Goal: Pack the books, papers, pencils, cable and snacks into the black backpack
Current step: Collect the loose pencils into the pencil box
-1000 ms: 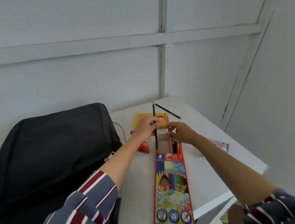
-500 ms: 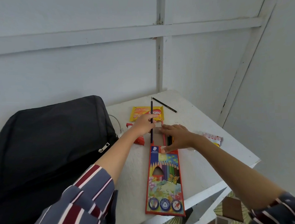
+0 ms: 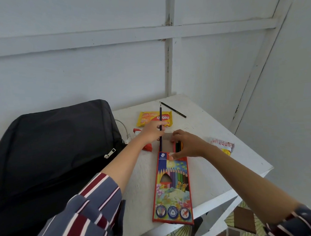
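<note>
Between the left hand's (image 3: pixel 152 133) fingers a dark blue pencil (image 3: pixel 160 124) is pinched, now slid deeper into the pencil box (image 3: pixel 173 186) than a second ago; boxing is judged nearly done. The box mouth is held under the right hand's (image 3: pixel 186 145) curled fingers. The black backpack (image 3: pixel 54 149) lies left of both hands.

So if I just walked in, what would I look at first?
Probably the bright colored pencil box lying in the middle of the white table. The left hand pinches a dark pencil at its open end while the right hand steadies the box. The big black backpack sits on the left.
</note>
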The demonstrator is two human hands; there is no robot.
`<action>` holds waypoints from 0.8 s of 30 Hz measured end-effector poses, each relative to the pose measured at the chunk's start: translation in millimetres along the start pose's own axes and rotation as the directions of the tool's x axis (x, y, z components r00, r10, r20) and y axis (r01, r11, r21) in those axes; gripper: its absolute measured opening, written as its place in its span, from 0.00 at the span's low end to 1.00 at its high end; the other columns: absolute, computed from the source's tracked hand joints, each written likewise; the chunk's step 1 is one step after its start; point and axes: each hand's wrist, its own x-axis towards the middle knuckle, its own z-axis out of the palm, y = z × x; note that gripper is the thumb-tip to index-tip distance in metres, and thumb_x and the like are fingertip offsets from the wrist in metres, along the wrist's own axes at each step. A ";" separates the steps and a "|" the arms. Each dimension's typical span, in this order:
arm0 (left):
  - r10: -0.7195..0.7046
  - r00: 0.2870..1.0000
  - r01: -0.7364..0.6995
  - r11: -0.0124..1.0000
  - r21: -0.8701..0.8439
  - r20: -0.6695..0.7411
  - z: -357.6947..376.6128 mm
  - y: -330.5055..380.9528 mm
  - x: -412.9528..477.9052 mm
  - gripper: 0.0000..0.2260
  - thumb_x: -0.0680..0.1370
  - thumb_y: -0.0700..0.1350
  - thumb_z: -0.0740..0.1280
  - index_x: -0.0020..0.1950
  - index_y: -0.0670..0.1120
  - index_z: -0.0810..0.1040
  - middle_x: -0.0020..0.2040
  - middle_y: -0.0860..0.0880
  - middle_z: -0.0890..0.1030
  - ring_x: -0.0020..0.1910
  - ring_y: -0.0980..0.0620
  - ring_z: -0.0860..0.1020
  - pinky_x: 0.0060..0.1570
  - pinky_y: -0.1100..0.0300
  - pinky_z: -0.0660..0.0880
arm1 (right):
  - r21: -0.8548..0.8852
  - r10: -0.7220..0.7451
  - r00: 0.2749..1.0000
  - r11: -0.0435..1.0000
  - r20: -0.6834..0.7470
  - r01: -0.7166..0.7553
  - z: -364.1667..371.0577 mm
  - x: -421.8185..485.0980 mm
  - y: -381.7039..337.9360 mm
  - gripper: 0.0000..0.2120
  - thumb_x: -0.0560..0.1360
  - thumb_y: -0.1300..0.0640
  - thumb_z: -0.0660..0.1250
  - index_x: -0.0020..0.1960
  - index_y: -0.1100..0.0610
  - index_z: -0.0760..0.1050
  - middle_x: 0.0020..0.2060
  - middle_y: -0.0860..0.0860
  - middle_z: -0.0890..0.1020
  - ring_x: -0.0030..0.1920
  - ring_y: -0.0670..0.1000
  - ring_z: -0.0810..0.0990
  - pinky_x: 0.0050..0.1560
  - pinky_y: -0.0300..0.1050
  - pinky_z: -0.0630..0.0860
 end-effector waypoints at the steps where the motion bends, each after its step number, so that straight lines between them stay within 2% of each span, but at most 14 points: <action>1: -0.001 1.000 0.001 1.000 -0.006 0.005 -0.1 0.5 0.0 0.22 0.77 0.34 0.63 0.70 0.46 0.69 0.63 0.44 0.74 0.55 0.51 0.75 0.40 0.65 0.76 | 0.037 0.002 1.000 0.999 -0.006 -0.002 0.1 -0.1 -0.3 0.30 0.67 0.40 0.72 0.62 0.55 0.70 0.66 0.49 0.67 0.59 0.49 0.71 0.57 0.42 0.71; 3: 0.003 1.000 -0.003 1.000 -0.008 0.006 -0.4 2.5 0.7 0.22 0.77 0.34 0.64 0.70 0.46 0.69 0.64 0.44 0.74 0.56 0.50 0.75 0.42 0.63 0.77 | 0.075 0.004 1.000 0.997 -0.025 -0.002 0.6 0.1 -1.3 0.27 0.66 0.42 0.74 0.58 0.56 0.71 0.62 0.49 0.68 0.55 0.48 0.72 0.52 0.39 0.73; 4: 0.006 1.000 -0.006 1.000 0.000 0.001 -0.7 3.8 1.2 0.22 0.77 0.35 0.64 0.70 0.47 0.68 0.65 0.44 0.74 0.60 0.48 0.74 0.48 0.60 0.77 | 0.088 0.001 0.999 0.996 -0.033 0.002 0.7 -0.1 -2.0 0.28 0.66 0.43 0.74 0.59 0.55 0.71 0.62 0.49 0.68 0.56 0.48 0.72 0.52 0.39 0.74; 6: 0.005 1.000 -0.005 0.999 0.031 -0.007 -1.2 5.5 2.0 0.23 0.77 0.35 0.64 0.71 0.47 0.67 0.68 0.44 0.72 0.65 0.45 0.72 0.59 0.52 0.74 | 0.094 -0.010 0.999 0.995 -0.032 0.013 0.8 -0.8 -3.3 0.33 0.66 0.44 0.74 0.66 0.54 0.67 0.65 0.50 0.66 0.61 0.49 0.70 0.57 0.42 0.73; 7: 0.003 1.000 -0.003 0.999 0.049 -0.003 -1.2 5.8 2.6 0.24 0.76 0.35 0.64 0.72 0.48 0.66 0.69 0.45 0.71 0.66 0.44 0.71 0.61 0.50 0.73 | 0.086 -0.008 1.000 0.996 -0.023 0.010 0.6 -1.2 -3.5 0.36 0.67 0.44 0.74 0.69 0.54 0.64 0.67 0.50 0.65 0.63 0.50 0.68 0.60 0.44 0.72; 9: 0.001 1.000 -0.002 0.997 0.079 0.018 -0.2 6.3 2.8 0.26 0.76 0.33 0.63 0.73 0.48 0.64 0.70 0.45 0.70 0.67 0.45 0.70 0.62 0.51 0.72 | 0.067 0.009 1.000 0.998 -0.003 -0.009 -0.2 -1.7 -3.9 0.39 0.67 0.42 0.73 0.72 0.55 0.62 0.69 0.51 0.63 0.66 0.51 0.66 0.63 0.46 0.70; 11: 0.001 0.999 -0.004 0.997 0.078 0.038 1.6 6.8 2.4 0.27 0.76 0.33 0.63 0.73 0.47 0.63 0.70 0.45 0.69 0.68 0.45 0.69 0.61 0.53 0.73 | 0.058 0.017 1.000 0.998 0.000 -0.017 -0.8 -2.0 -4.5 0.37 0.67 0.42 0.73 0.70 0.56 0.65 0.69 0.51 0.65 0.65 0.51 0.68 0.62 0.45 0.71; 14: 0.012 1.000 -0.015 0.996 0.083 0.028 6.0 7.8 1.4 0.27 0.76 0.33 0.65 0.73 0.47 0.64 0.71 0.43 0.68 0.67 0.43 0.69 0.58 0.56 0.73 | 0.061 0.011 1.000 0.998 -0.024 -0.010 -0.4 -2.0 -5.8 0.34 0.67 0.43 0.74 0.67 0.57 0.69 0.65 0.51 0.69 0.61 0.51 0.71 0.59 0.45 0.73; 20: 0.024 1.000 -0.026 0.989 0.144 0.017 14.6 8.3 0.1 0.25 0.75 0.38 0.69 0.71 0.43 0.67 0.68 0.42 0.71 0.68 0.44 0.68 0.62 0.56 0.67 | 0.110 0.008 0.997 0.994 -0.072 0.000 3.7 -1.2 -5.3 0.31 0.64 0.44 0.75 0.62 0.58 0.73 0.57 0.51 0.74 0.53 0.50 0.74 0.53 0.45 0.73; 24: 0.015 0.999 -0.020 0.990 0.136 0.035 15.8 7.7 0.4 0.28 0.73 0.39 0.71 0.72 0.43 0.67 0.69 0.42 0.70 0.67 0.45 0.70 0.60 0.58 0.68 | 0.165 -0.001 0.994 0.986 -0.113 0.020 6.3 -3.3 -4.5 0.31 0.63 0.45 0.77 0.62 0.55 0.72 0.51 0.49 0.73 0.50 0.49 0.73 0.49 0.42 0.71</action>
